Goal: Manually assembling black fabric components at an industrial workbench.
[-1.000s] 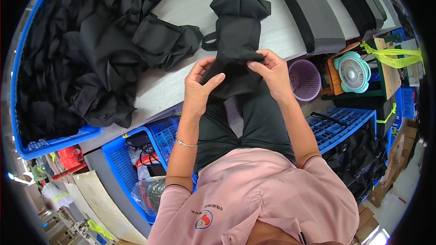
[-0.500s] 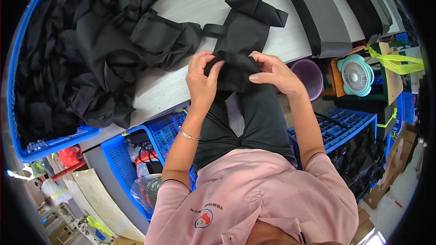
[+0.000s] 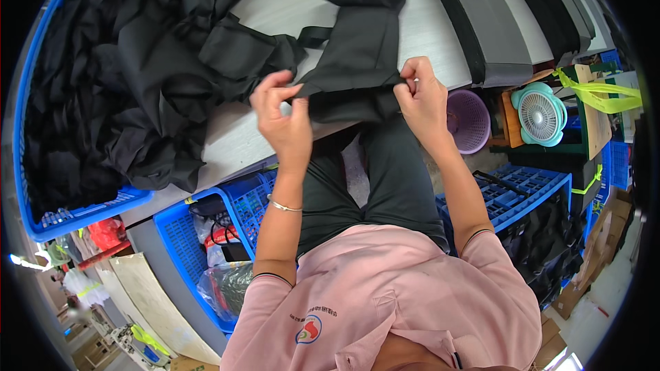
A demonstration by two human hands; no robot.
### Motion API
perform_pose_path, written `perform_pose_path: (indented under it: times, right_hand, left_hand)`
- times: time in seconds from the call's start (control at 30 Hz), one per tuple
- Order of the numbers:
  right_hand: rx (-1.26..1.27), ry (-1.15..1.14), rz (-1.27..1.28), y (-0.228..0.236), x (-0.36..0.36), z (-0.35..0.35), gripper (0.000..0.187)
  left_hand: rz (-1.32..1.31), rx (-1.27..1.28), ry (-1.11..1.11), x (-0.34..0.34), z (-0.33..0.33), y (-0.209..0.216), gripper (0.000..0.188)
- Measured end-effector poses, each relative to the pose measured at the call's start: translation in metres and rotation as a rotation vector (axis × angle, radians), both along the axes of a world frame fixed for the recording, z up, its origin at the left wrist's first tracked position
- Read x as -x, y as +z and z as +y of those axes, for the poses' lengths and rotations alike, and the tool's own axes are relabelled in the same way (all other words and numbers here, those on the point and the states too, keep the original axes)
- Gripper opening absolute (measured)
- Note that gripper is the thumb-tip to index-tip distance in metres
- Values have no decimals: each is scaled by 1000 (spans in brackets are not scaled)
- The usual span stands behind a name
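Observation:
A black fabric piece (image 3: 361, 45) lies lengthwise across the table's front edge, its near part hanging over toward my lap. Its far end is folded over, and a short black strap (image 3: 315, 36) sticks out from its left side. My left hand (image 3: 283, 113) pinches the left near corner between thumb and fingers. At the opposite corner, my right hand (image 3: 424, 99) grips the cloth with curled fingers. Between both hands the near edge is stretched out wide. Left of it, a big heap of black fabric pieces (image 3: 158, 69) spills from a blue basket (image 3: 130, 199) onto the tabletop.
Stacks of flat black-and-grey pieces (image 3: 491, 20) lie on the white table (image 3: 240, 134) to the right. Below stand a purple basket (image 3: 471, 124), a turquoise fan (image 3: 541, 115) and a blue crate (image 3: 529, 189). Another blue basket (image 3: 180, 240) holds bagged items at lower left.
My hands have moved apart, the left one leftward and the right one slightly up and right. The black fabric piece has been straightened and spread flatter, its far end shifting left.

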State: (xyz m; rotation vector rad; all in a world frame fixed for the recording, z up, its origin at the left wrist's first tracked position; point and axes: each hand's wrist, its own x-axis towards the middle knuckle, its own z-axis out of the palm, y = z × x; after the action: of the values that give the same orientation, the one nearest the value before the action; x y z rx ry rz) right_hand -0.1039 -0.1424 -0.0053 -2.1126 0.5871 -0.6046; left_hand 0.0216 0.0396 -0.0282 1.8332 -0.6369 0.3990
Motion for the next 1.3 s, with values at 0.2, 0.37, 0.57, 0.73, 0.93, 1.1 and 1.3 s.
perform_pose_path:
  times: [0.2, 0.37, 0.57, 0.73, 0.93, 1.1, 1.3]
  right_hand:
    - [-155, -96, -99, -30, 5, -20, 25]
    - [-567, 59, -72, 1, 16, 10, 40]
    - [-639, 298, -179, 6, 16, 21, 58]
    - [-707, 404, -216, -1, 7, 10, 38]
    - [-480, 99, -101, -13, -3, 13, 23]
    - [98, -282, -42, -29, 11, -31, 31]
    - [244, -182, -142, 20, 46, -76, 55]
  left_hand:
    - [242, 203, -161, 18, -14, -14, 19]
    - [183, 109, -125, 28, -20, -13, 21]
    - [233, 279, -45, 23, -26, -13, 17]
    - [249, 322, -48, 30, -24, -9, 19]
    - [132, 282, 30, 28, -26, -9, 24]
    - [168, 65, -147, 37, -35, -2, 31]
    - [268, 128, -170, 32, -30, 8, 42]
